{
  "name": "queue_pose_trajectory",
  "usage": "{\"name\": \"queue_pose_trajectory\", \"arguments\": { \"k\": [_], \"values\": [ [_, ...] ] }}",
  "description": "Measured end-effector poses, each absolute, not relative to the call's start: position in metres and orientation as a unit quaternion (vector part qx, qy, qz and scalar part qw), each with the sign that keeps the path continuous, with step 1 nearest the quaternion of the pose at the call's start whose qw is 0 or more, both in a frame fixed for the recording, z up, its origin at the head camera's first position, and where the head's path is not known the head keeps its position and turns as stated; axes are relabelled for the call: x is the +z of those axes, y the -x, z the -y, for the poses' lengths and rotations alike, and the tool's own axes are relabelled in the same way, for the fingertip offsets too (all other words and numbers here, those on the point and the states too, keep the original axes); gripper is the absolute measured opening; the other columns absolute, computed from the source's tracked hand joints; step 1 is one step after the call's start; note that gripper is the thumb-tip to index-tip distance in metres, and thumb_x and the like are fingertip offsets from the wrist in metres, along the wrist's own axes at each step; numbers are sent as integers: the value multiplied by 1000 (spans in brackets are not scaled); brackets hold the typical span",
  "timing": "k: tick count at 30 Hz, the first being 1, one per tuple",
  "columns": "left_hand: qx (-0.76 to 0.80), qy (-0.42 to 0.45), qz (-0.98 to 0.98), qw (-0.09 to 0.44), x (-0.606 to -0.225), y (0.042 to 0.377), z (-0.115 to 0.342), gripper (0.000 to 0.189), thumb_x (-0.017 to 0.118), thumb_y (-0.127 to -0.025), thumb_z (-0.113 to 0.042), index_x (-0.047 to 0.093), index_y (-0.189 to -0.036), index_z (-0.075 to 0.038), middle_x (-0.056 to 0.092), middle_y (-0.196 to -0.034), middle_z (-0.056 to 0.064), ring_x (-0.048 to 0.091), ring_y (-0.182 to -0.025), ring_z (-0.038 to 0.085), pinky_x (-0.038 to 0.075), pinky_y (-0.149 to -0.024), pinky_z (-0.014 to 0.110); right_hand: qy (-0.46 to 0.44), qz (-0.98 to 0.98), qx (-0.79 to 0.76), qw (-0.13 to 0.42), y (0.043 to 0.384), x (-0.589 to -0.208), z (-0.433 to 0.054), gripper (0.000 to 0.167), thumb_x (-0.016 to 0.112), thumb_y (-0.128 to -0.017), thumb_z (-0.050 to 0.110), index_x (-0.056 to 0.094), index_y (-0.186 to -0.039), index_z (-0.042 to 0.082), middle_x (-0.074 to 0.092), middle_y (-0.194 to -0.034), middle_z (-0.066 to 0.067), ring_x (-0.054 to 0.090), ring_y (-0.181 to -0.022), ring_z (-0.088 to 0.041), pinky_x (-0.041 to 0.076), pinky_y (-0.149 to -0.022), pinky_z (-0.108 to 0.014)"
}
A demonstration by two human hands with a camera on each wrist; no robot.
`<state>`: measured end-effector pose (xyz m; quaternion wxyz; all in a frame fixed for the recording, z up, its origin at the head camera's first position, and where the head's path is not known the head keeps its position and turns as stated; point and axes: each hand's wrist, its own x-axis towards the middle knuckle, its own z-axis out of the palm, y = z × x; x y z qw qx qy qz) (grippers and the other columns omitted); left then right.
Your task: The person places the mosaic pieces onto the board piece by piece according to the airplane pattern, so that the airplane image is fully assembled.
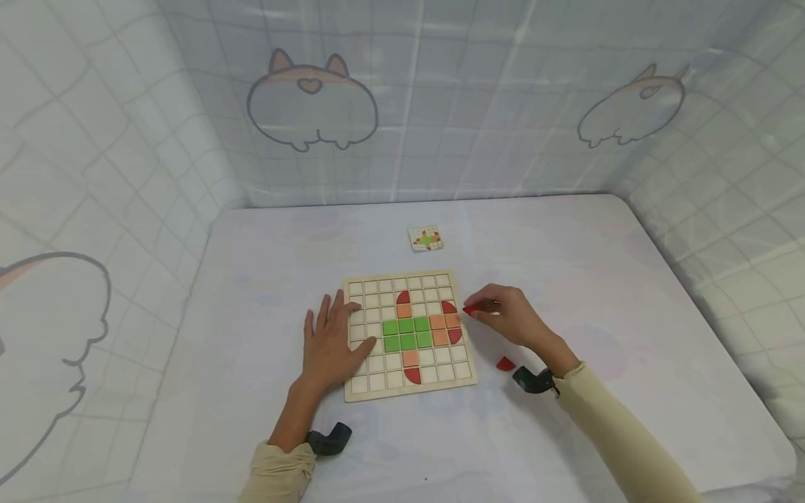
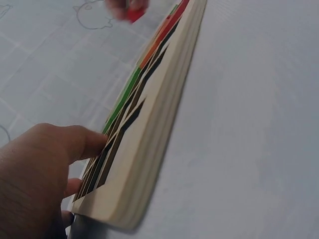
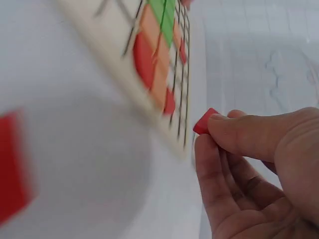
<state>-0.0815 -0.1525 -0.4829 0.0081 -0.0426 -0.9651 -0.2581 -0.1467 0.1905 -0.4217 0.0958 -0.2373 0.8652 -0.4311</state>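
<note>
A wooden grid board lies flat on the table. Green square tiles fill its middle, with orange square tiles and red quarter-round tiles around them. Across the board's left edge rests my left hand, fingers spread; its thumb touches the grid in the left wrist view. Just off the right edge, my right hand pinches a red quarter-round tile between thumb and fingertips. Another red tile lies loose on the table below that hand.
Behind the board lies a small pattern card showing a coloured design on a grid. The white-covered table meets pale tile-patterned sheets at the back and sides. A black device sits at the left wrist, another at the right.
</note>
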Motion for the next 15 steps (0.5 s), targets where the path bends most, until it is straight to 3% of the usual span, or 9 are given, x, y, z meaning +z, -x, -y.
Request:
{"name": "queue_pose_trajectory", "arguments": {
  "k": [7,15],
  "values": [
    [-279,57,958,34,-479,79,156,42,50,-96,-23,47,-138,-15,22,-160,17,9,-148,35,0,-113,58,335,-836,-418,120,168,-420,-118,15,73,-87,0,74,-101,5,70,-96,1,66,-86,-10,55,-76,-25],
    [-278,58,958,40,-478,79,157,38,47,-99,-19,49,-137,-14,25,-159,17,12,-147,36,3,-113,59,456,-808,-341,150,174,-431,-49,9,74,-88,4,77,-96,7,68,-92,3,62,-86,-5,49,-76,-18]
  ]
}}
